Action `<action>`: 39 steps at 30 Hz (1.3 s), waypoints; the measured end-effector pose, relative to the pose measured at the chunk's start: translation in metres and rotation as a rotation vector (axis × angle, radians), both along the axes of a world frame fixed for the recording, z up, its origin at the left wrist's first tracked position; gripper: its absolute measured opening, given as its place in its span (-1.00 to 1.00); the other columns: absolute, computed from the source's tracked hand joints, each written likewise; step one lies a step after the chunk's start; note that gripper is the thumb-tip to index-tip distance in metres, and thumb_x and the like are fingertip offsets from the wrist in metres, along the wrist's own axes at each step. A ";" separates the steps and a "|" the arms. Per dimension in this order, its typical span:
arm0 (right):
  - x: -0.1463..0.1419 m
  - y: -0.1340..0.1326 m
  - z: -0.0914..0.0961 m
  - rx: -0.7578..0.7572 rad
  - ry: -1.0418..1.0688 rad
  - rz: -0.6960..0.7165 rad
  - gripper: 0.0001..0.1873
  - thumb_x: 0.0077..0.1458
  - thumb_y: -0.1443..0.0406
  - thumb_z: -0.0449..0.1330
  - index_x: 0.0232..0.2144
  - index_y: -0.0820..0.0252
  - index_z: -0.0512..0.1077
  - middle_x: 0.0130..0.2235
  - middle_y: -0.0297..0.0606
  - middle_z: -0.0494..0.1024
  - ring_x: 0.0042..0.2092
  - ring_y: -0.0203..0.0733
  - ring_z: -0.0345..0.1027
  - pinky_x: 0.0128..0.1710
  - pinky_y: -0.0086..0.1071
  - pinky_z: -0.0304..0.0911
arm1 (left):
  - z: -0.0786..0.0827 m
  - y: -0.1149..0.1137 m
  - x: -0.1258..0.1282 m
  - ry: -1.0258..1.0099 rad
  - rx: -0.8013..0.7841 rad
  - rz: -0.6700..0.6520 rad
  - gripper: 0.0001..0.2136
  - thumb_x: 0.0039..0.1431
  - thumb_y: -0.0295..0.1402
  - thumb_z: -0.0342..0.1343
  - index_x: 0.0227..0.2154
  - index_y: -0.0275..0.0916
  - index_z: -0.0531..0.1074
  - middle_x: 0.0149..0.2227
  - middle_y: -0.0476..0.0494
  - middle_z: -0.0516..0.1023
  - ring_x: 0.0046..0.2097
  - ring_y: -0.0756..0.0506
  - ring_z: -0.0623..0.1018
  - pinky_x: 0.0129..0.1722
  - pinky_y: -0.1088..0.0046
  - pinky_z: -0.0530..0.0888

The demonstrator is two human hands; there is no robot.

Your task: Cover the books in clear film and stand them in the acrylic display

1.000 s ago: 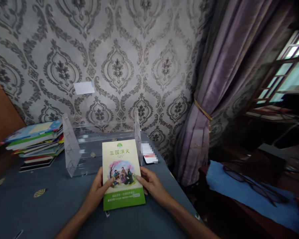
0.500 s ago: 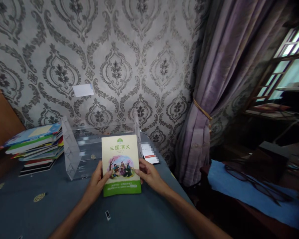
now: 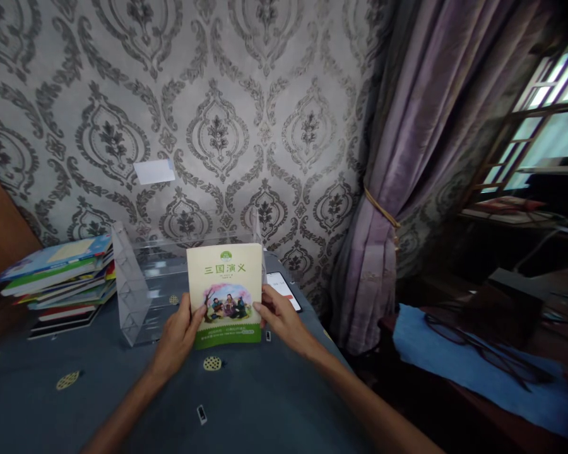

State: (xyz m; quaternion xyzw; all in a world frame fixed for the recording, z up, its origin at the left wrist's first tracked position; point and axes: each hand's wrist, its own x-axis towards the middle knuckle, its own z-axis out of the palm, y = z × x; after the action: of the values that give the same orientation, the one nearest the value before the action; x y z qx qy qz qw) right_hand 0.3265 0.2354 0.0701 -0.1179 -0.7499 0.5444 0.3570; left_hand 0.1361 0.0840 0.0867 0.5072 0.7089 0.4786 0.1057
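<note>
A cream and green paperback book (image 3: 226, 296) with a painted scene and Chinese title is held upright above the table, its cover facing me. My left hand (image 3: 178, 331) grips its left edge, thumb on the front. My right hand (image 3: 283, 317) holds the right edge the same way, with the thumb on the cover and the fingers behind. Just behind the book stands a clear plastic rack (image 3: 133, 284), partly hidden by it. Past my right hand lies a phone (image 3: 291, 301) with a lit screen.
A stack of books (image 3: 66, 277) stands left of the rack on the dark blue tablecloth (image 3: 137, 416). Patterned wallpaper rises behind. To the right hang a tied purple curtain (image 3: 373, 252) and, lower down, a blue cloth (image 3: 454, 359) with glasses (image 3: 492, 353) on it.
The book has come up slightly in both hands, and its bottom edge sits higher, uncovering a yellow print on the tablecloth. The view has shifted a little.
</note>
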 end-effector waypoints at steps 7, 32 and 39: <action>-0.003 0.006 0.026 0.183 -0.024 -0.119 -0.79 0.27 0.11 0.05 -0.23 0.10 0.30 -0.34 -0.29 0.42 -0.37 -0.20 0.32 -0.42 -0.35 0.28 | 0.026 0.011 -0.002 0.119 0.036 0.070 -0.71 0.25 0.00 -0.09 -0.23 -0.13 0.25 -0.40 -0.07 0.53 -0.31 -0.23 0.54 -0.31 0.32 0.35; -0.007 0.005 0.081 0.535 -0.130 -0.364 -0.94 0.28 0.27 -0.06 -0.26 0.12 0.17 -0.38 -0.30 0.41 -0.35 -0.17 0.32 -0.35 -0.36 0.09 | 0.076 0.012 -0.002 0.373 0.133 0.172 -0.75 0.25 -0.04 -0.15 -0.34 -0.10 0.11 -0.50 -0.03 0.42 -0.44 -0.19 0.51 -0.46 0.34 0.28; -0.006 0.001 0.089 0.521 -0.001 -0.321 -0.86 0.30 0.28 -0.08 -0.16 0.15 0.25 -0.31 -0.25 0.44 -0.28 -0.16 0.34 -0.25 -0.33 0.23 | 0.084 0.013 0.003 0.427 0.225 0.221 -0.78 0.28 -0.10 -0.15 -0.31 -0.13 0.17 -0.43 -0.08 0.47 -0.38 -0.18 0.52 -0.41 0.34 0.32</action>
State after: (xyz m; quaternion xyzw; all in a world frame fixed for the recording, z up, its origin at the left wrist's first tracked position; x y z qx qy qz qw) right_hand 0.3203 0.2364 0.1593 -0.1396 -0.8362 0.2703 0.4563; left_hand 0.1389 0.0966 0.1706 0.5247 0.7085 0.4453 -0.1563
